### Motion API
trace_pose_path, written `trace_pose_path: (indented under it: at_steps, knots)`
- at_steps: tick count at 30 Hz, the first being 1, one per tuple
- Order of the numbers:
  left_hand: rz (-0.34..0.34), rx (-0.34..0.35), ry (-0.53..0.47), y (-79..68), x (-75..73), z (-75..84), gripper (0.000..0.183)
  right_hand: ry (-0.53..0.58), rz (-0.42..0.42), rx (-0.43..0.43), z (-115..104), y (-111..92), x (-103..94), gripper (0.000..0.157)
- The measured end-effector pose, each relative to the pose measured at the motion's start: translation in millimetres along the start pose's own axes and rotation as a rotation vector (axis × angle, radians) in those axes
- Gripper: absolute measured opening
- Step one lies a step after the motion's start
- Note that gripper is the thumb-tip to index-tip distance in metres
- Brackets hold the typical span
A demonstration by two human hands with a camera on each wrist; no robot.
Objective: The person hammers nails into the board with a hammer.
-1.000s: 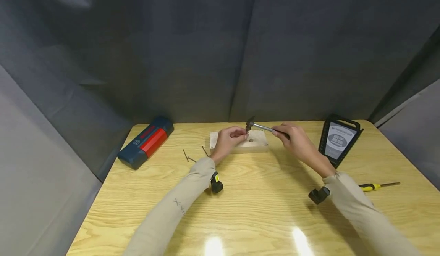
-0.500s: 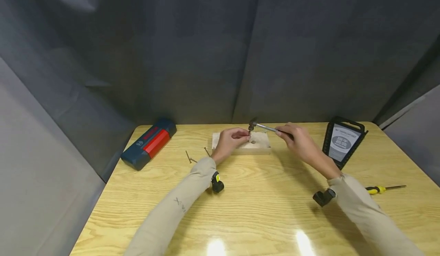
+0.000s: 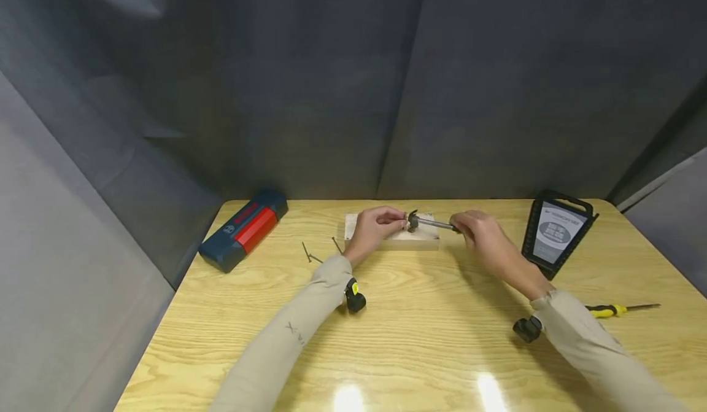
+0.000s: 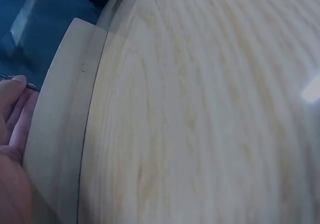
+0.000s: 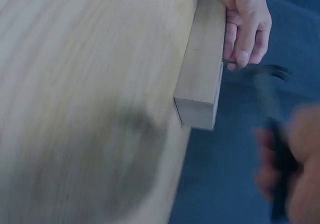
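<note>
A pale wooden block [image 3: 391,245] lies near the back edge of the table. My left hand [image 3: 375,231] rests over it, pinching a thin nail [image 5: 229,61] against its top, as seen in the right wrist view. The right hand [image 3: 483,240] grips a claw hammer [image 3: 413,221] by its dark handle. The hammer head is down close to the left fingertips, over the block. Motion blurs the hammer in the right wrist view, and whether it touches the nail I cannot tell.
Several loose nails [image 3: 306,252] lie left of the block. A blue and red case [image 3: 243,231] sits at the back left. At the right are a black case [image 3: 555,234] with a label and a yellow-black screwdriver [image 3: 607,310].
The hammer head has come down from above the left fingertips to a lower spot beside them, and the right hand has lowered with it. The left hand keeps its place on the block.
</note>
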State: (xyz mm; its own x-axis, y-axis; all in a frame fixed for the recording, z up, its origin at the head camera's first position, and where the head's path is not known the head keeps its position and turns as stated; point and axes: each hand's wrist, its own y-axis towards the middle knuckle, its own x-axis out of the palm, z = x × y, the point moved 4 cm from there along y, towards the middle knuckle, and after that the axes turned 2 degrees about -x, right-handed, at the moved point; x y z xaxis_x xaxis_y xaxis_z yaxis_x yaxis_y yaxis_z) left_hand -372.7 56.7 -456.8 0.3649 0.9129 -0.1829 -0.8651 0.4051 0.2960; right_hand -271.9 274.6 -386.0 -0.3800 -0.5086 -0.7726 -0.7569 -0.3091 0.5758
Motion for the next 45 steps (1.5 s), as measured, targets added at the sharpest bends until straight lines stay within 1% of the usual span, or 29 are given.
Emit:
trace_pose_path:
  at_steps: [1,3,5,6,8,10,11,13,15,17,19,20,22,24,26,28,31,35,37,41,43,45]
  knots:
    - [0.003,0.0,0.004,-0.3,0.8,0.5,0.016,0.001,-0.002,0.041,1,-2,-1.2,0.012]
    - [0.004,0.001,0.006,-0.7,2.6,0.6,0.016,0.02,0.028,0.158,4,-5,-5.7,0.016]
    - [0.003,0.002,0.009,-1.0,3.6,1.0,0.016,0.051,0.018,0.24,5,-4,-9.7,0.022]
    - [0.003,0.001,0.007,-1.0,3.7,1.2,0.016,0.077,-0.01,0.273,5,-2,-11.2,0.027]
    - [0.004,0.0,0.001,-0.8,3.8,1.4,0.016,0.137,-0.098,0.316,6,3,-13.0,0.032]
    - [0.001,-0.001,-0.005,-0.7,4.3,1.8,0.017,0.194,-0.183,0.327,8,7,-15.0,0.033]
    - [-0.002,0.0,-0.006,-0.9,4.8,1.7,0.017,0.212,-0.217,0.324,8,8,-16.2,0.031]
    - [-0.009,0.002,-0.002,-0.9,6.3,0.6,0.017,0.206,-0.251,0.279,8,9,-18.1,0.024]
    - [-0.01,-0.001,0.006,-1.5,7.1,-1.3,0.017,0.155,-0.239,0.202,8,10,-18.8,0.02]
    - [-0.002,-0.01,0.015,-2.7,6.9,-3.6,0.016,0.063,-0.198,0.107,6,10,-19.1,0.016]
    - [0.01,-0.016,0.024,-3.6,5.8,-4.9,0.015,-0.029,-0.13,0.019,3,10,-18.5,0.016]
    - [0.017,-0.016,0.027,-4.0,5.1,-5.3,0.015,-0.068,-0.087,-0.018,1,11,-18.4,0.018]
    - [0.028,-0.015,0.029,-3.8,3.8,-5.8,0.014,-0.115,-0.008,-0.057,-2,13,-19.2,0.019]
    - [0.038,-0.007,0.031,-2.8,2.8,-6.0,0.014,-0.12,0.047,-0.06,-3,14,-19.3,0.022]
    - [0.043,0.003,0.027,-1.5,2.5,-6.1,0.014,-0.091,0.068,-0.04,-3,15,-18.6,0.022]
    - [0.041,0.006,0.022,-0.9,3.0,-6.0,0.014,-0.039,0.052,-0.012,-3,16,-16.2,0.021]
    - [0.03,0.004,0.009,-0.5,5.0,-7.1,0.015,0.052,-0.005,0.042,-1,16,-10.4,0.019]
    - [0.029,-0.001,-0.006,0.0,7.2,-9.3,0.016,0.088,-0.055,0.071,0,15,-5.8,0.018]
    - [0.03,0.0,-0.018,0.2,7.5,-9.6,0.016,0.1,-0.053,0.074,0,15,-6.6,0.018]
    - [0.02,-0.01,-0.06,-0.6,6.4,-9.9,0.019,0.154,-0.017,0.085,0,12,-12.1,0.019]
    - [0.019,-0.016,-0.075,-0.6,4.8,-9.9,0.021,0.152,-0.012,0.071,0,12,-13.6,0.019]
    - [0.023,-0.017,-0.08,-0.2,2.9,-9.5,0.022,0.126,-0.026,0.031,0,13,-12.6,0.019]
